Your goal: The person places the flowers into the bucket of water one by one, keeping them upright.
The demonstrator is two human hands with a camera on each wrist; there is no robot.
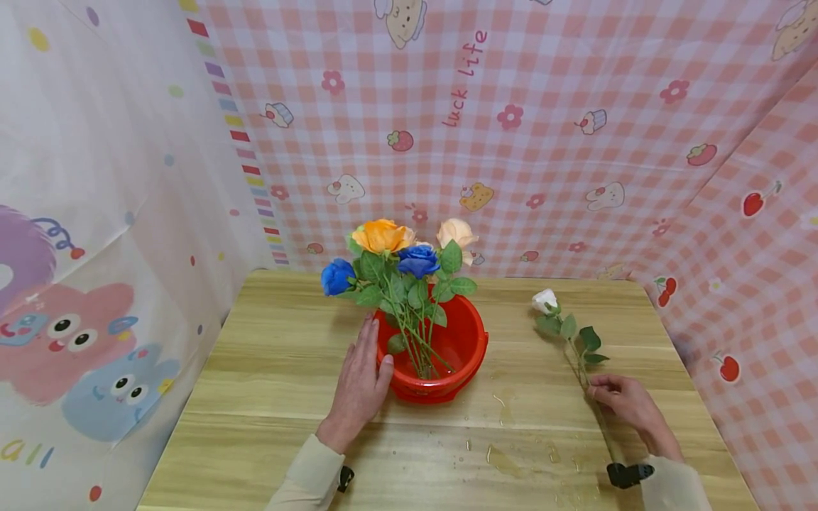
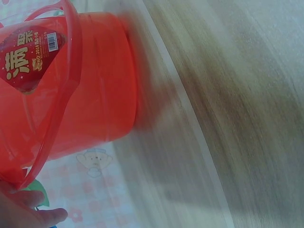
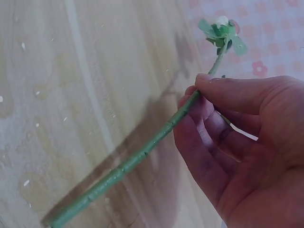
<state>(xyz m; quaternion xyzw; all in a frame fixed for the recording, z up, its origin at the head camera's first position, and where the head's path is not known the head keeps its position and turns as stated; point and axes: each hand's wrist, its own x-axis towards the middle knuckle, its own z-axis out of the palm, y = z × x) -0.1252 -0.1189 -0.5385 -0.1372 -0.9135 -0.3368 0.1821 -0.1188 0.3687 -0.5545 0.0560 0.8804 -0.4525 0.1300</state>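
Note:
A red plastic bucket (image 1: 473,355) stands on the table with several roses in it: an orange rose (image 1: 381,235), blue roses (image 1: 418,260) and pale peach ones (image 1: 456,233). Flat along the bucket's left side rests my left hand (image 1: 359,390), its fingers straight. In the left wrist view the bucket (image 2: 102,80) shows its handle and a label. Off to the right, my right hand (image 1: 629,406) pinches the stem of a white rose (image 1: 545,301) between thumb and fingers. The right wrist view shows the green stem (image 3: 128,164) running below the pinch, just over the tabletop.
Small water puddles (image 1: 505,461) and drops lie on the wooden table (image 1: 268,397) in front and to the right of the bucket. A pink checked cloth (image 1: 511,163) hangs behind and at the right, a white printed cloth (image 1: 160,213) at the left.

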